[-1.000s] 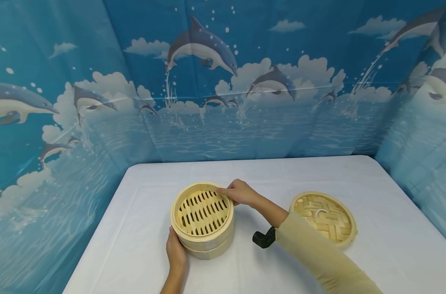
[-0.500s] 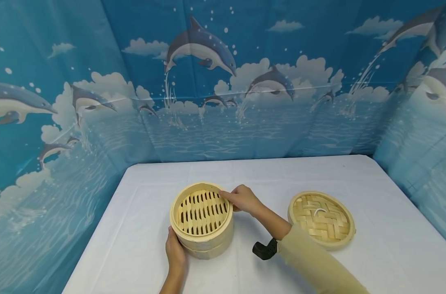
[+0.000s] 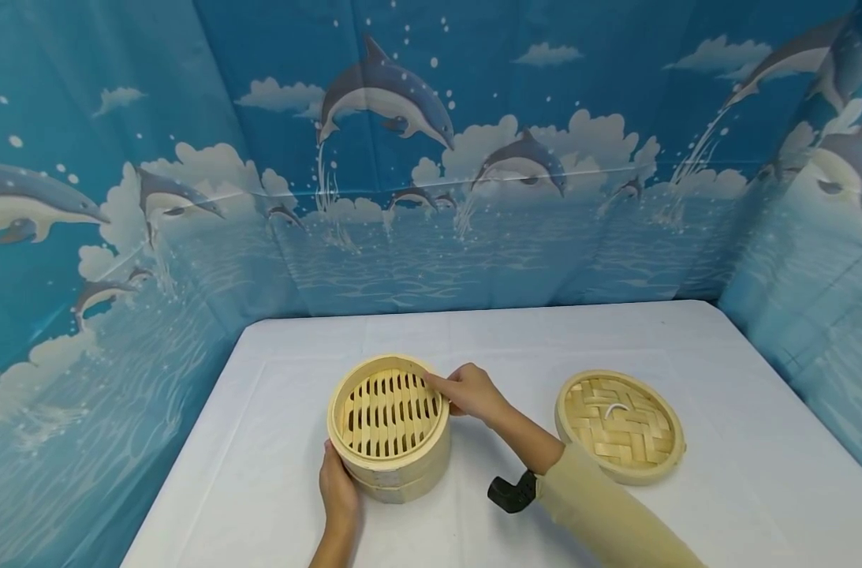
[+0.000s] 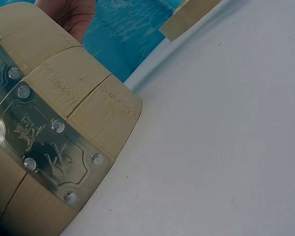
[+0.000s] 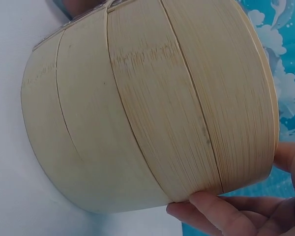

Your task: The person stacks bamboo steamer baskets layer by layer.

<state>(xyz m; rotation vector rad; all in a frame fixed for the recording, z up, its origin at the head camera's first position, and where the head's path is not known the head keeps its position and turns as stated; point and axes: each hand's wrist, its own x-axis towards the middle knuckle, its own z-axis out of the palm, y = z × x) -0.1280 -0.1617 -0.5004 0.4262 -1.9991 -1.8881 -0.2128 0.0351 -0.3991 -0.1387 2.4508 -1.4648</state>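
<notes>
On the bench [image 3: 274,410], left of the woven lid [image 3: 618,422], I have the bamboo steamer [image 3: 390,430] between both hands, slatted floor facing up. My right hand [image 3: 476,393] pinches its right rim, thumb over the edge, fingers against the outer wall. My left hand [image 3: 340,489] lies against the near-left side; its fingers are mostly hidden, so how curled they are I can't tell. I'd keep the pinch light, lest the rim bow, and brace evenly from the left so nothing skids or tips. The slats hide what's beneath, and I can't make out the metal plate's [image 4: 51,142] stamped marks.
</notes>
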